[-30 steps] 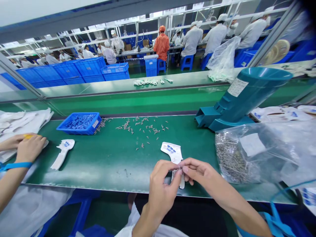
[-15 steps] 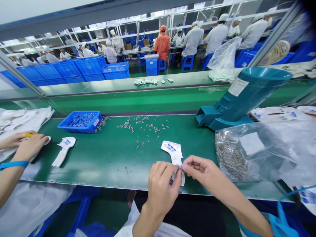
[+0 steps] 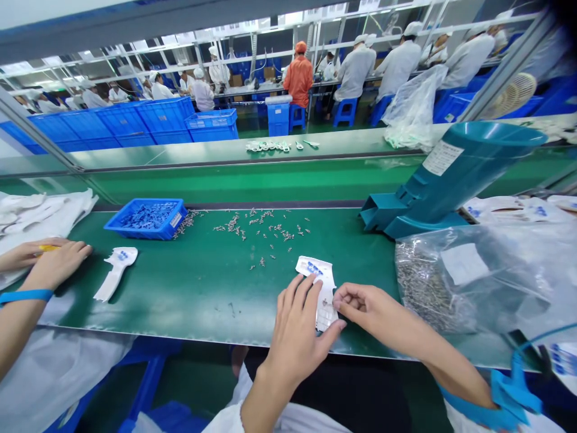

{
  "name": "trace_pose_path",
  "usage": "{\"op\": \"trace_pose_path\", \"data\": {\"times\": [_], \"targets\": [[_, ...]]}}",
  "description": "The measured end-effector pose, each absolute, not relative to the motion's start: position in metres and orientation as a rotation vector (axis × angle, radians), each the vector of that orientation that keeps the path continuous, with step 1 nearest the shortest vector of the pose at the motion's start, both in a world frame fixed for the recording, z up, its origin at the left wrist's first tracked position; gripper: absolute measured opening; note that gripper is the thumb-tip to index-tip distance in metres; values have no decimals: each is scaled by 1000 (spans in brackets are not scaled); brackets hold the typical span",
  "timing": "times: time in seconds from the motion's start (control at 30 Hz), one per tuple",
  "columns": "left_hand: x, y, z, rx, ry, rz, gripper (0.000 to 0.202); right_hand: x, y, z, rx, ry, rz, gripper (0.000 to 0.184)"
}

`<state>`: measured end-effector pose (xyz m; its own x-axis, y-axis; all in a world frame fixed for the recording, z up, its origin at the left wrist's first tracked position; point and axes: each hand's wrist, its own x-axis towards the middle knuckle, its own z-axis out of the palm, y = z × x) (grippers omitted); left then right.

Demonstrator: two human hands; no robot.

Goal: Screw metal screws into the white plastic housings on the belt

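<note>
Head view, item by item. Left hand [image 3: 295,340]: fingers spread apart, fingertips [image 3: 311,287] resting on a white paper card with blue print [image 3: 325,276], which lies flat on a green-topped conveyor bench [image 3: 202,300] near its front edge. Right hand [image 3: 367,310]: thumb and forefinger drawn together at the card's right edge; whether they pinch anything small cannot be told. A blue cuff strap [image 3: 509,394] hangs at the right wrist. At 12 o'clock from the hands: small silver metal parts [image 3: 261,231], scattered on the bench. At 10 o'clock: a shallow blue plastic tray [image 3: 146,219] heaped with blue pieces. At 9 o'clock: a white paddle-shaped card [image 3: 115,270], then a co-worker's two hands [image 3: 54,261] at the bench's left end, one with a blue wristband [image 3: 24,296], beside a yellow item [image 3: 47,247] and a pile of white sheets [image 3: 31,216]. At 3 o'clock: a clear plastic bag of silver parts [image 3: 428,285]. At 2 o'clock: a teal plastic hopper [image 3: 451,180] with a white label. Beyond, at 12 o'clock: a second bench with a row of white pieces [image 3: 268,145], stacked blue crates [image 3: 135,126], and workers in white coats and one in orange [image 3: 298,81].
</note>
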<state>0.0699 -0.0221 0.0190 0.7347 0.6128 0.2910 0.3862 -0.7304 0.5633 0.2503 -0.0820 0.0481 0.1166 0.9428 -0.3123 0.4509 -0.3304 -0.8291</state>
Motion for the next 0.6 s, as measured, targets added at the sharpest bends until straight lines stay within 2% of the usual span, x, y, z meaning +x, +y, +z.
{"op": "trace_pose_path", "data": {"times": [0.17, 0.33, 0.6], "targets": [[71, -21, 13, 2537, 783, 452, 59, 245, -80, 45, -1926, -1389, 1115, 23], [73, -22, 14, 2555, 790, 434, 58, 239, -83, 48, -2029, -1399, 996, 21], [72, -22, 9, 2561, 797, 463, 58, 239, -83, 51, -2040, -1383, 1043, 22]]}}
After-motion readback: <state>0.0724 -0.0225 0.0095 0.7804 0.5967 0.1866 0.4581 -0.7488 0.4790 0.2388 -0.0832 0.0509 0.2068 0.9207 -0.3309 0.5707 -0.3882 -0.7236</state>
